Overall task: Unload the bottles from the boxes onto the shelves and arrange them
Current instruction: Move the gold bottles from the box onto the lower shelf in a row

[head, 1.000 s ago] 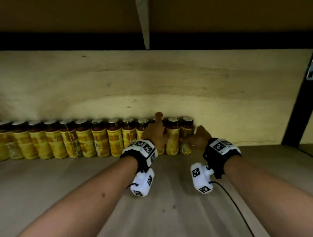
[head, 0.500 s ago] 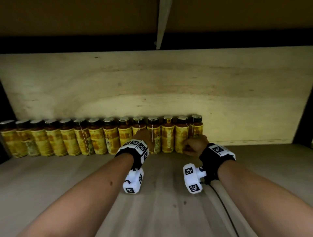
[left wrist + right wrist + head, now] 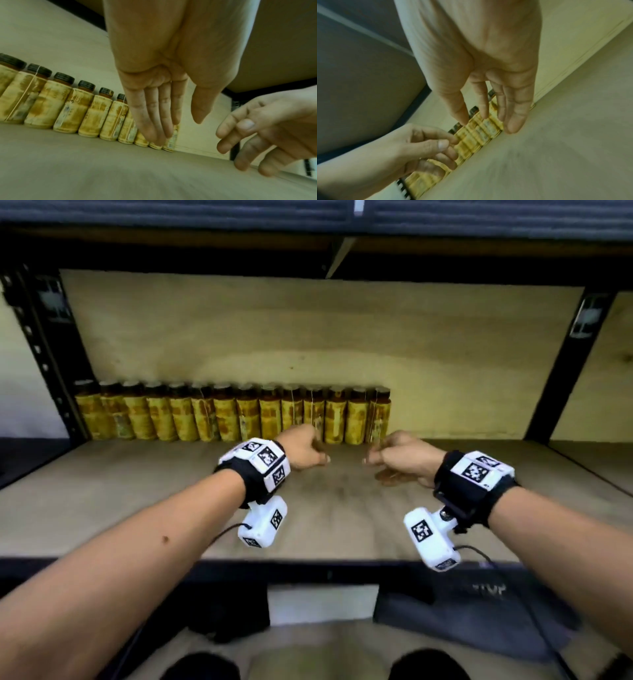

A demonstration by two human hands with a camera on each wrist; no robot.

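A row of several yellow-labelled bottles [image 3: 233, 416] with dark caps stands upright against the back wall of the wooden shelf [image 3: 102, 508], filling its left and middle. The same row of bottles [image 3: 68, 105] recedes to the right in the left wrist view. My left hand [image 3: 305, 451] hovers above the shelf board in front of the row, fingers straight and together, holding nothing. My right hand [image 3: 397, 462] hovers beside it, fingers relaxed and slightly spread, empty too. Neither hand touches a bottle. In the right wrist view the bottles [image 3: 477, 132] lie just beyond the fingers [image 3: 513, 119].
Black metal uprights [image 3: 41, 354] frame the shelf on both sides, with another [image 3: 568, 364] at the right. The shelf's back right part [image 3: 479, 405] holds no bottles. A black front rail [image 3: 308, 571] edges the board; below it is floor with dark shapes.
Both hands have drawn back from the bottles toward the shelf front and let go; the head view has pulled back, showing the whole shelf bay.
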